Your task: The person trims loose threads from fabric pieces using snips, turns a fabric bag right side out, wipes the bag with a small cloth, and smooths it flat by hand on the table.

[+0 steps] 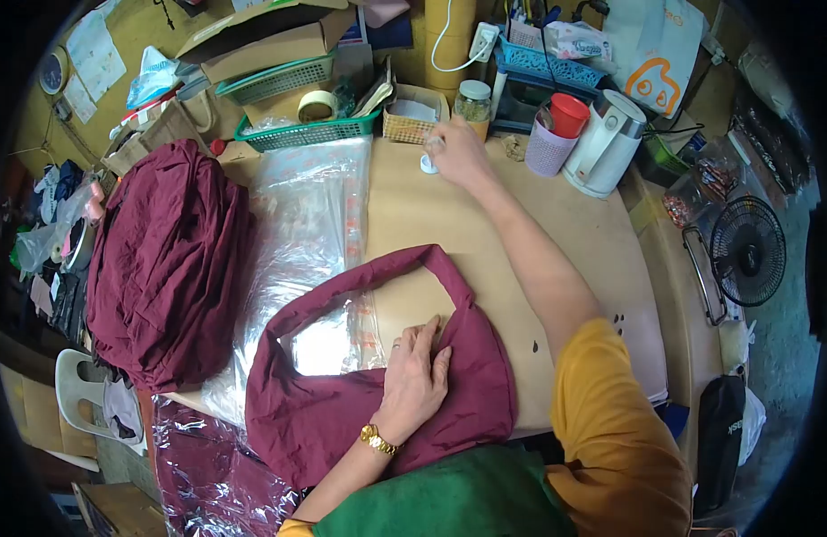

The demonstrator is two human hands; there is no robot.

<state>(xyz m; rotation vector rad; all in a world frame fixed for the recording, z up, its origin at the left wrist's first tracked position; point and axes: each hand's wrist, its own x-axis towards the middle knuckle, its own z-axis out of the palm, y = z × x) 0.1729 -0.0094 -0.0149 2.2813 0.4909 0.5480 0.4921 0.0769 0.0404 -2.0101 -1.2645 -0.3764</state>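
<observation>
A maroon fabric bag (476,385) lies at the table's front edge, its strap looped away from me. My left hand (415,376), with a gold watch at the wrist, rests on the bag near the base of the strap, fingers extended. Far forward, my right hand (458,150) reaches to the back of the table, beside a glass jar (472,100). Its fingers are bent together above a small white round object (428,165); what they hold is too small to make out. Clear plastic sheets (306,206) lie left of and partly beneath the bag.
A heap of maroon fabric (171,259) sits at the left. Green baskets (306,132), a wicker basket (400,130), a lilac cup (548,148) and a white kettle (605,143) line the back. A black fan (747,251) stands at the right.
</observation>
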